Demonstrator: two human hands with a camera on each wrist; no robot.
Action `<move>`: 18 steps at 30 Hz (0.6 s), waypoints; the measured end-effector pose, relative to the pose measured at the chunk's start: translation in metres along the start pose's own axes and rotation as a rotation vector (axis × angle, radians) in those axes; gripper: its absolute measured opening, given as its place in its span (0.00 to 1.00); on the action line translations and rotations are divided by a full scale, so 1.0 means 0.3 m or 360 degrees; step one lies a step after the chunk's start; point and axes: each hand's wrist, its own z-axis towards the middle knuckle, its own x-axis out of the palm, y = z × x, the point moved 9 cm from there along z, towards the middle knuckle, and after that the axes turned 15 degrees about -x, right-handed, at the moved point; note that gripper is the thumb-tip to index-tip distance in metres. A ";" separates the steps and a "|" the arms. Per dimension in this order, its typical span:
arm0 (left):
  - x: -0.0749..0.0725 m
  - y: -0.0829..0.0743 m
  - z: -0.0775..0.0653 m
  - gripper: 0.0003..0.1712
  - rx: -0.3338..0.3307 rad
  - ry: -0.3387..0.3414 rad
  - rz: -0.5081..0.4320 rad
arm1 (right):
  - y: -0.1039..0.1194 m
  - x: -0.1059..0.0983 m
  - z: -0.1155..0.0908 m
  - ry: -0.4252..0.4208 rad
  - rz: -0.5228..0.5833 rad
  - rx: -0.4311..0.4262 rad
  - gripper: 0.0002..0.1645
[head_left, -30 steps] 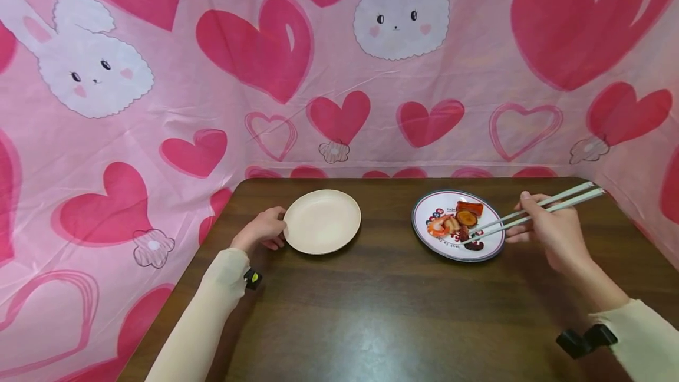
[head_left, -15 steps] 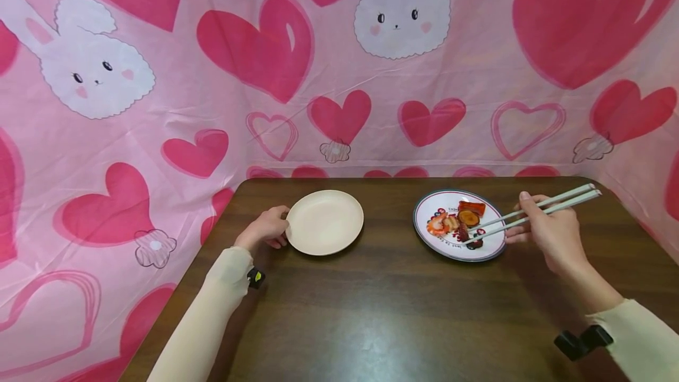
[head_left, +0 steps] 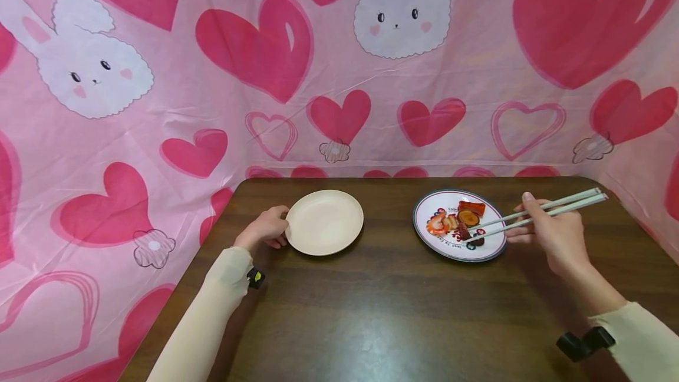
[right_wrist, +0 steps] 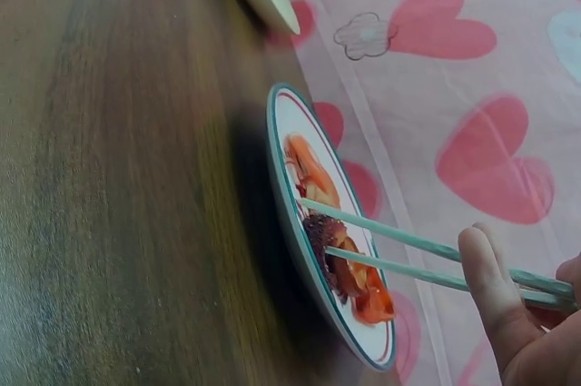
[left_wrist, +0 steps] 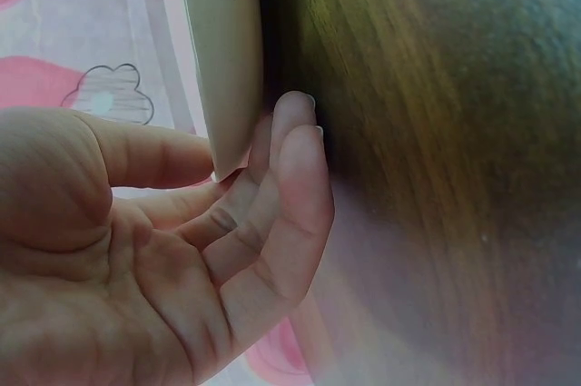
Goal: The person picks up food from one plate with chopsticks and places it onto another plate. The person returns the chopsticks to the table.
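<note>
At the left, my left hand (head_left: pixel 263 229) pinches the rim of a bare cream plate (head_left: pixel 325 223), thumb on the edge and fingers curled beneath, as the left wrist view shows. My right hand (head_left: pixel 557 234) holds a pair of pale green chopsticks (head_left: pixel 570 204). Their tips reach onto a white plate (head_left: pixel 441 200) with a dark rim, on either side of a dark red, bumpy food piece (right_wrist: pixel 320 233). Whether they grip it I cannot tell. Beside it lie a shrimp (head_left: pixel 437 224), a round brown slice (head_left: pixel 468 219) and a glossy red-orange piece (head_left: pixel 471 208).
Both plates stand toward the back of a dark wooden table (head_left: pixel 361 311), with a gap between them. A pink cloth (head_left: pixel 339 46) with hearts and rabbits hangs behind the table and along its sides. Black wrist devices (head_left: pixel 585 343) sit at both cuffs.
The chopstick tips have drawn slightly closer together around the dark red piece, and their back ends have shifted a little. The left hand stays on the cream plate's rim.
</note>
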 end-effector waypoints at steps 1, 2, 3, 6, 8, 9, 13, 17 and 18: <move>0.000 0.000 0.000 0.31 0.0001 0.0000 -0.0001 | -0.001 0.003 -0.001 -0.0002 -0.0010 0.0000 0.19; 0.000 0.000 0.000 0.31 0.0001 0.0000 -0.0004 | -0.002 0.004 -0.002 -0.0006 -0.0019 0.0000 0.19; -0.001 0.000 0.000 0.31 0.0002 0.0001 -0.0005 | -0.002 0.005 -0.004 -0.0009 -0.0030 0.0000 0.20; 0.001 0.001 0.000 0.32 -0.0002 0.0013 -0.0008 | -0.005 0.005 -0.008 -0.0018 -0.0062 -0.0003 0.21; 0.001 0.003 0.000 0.32 -0.0005 0.0019 -0.0007 | -0.009 0.002 -0.011 -0.0024 -0.0072 -0.0008 0.21; 0.002 0.003 -0.001 0.32 -0.0003 0.0021 -0.0004 | -0.011 -0.001 -0.011 -0.0028 -0.0077 -0.0012 0.20; 0.000 0.003 -0.003 0.32 0.0001 0.0012 -0.0004 | -0.019 -0.012 -0.009 -0.0043 -0.0088 -0.0040 0.20; -0.002 0.002 -0.005 0.32 0.0005 0.0009 -0.0006 | -0.028 -0.027 -0.003 -0.0057 -0.0079 -0.0057 0.22; -0.002 0.002 -0.005 0.32 0.0005 0.0011 -0.0007 | -0.031 -0.031 0.000 -0.0059 -0.0072 -0.0056 0.23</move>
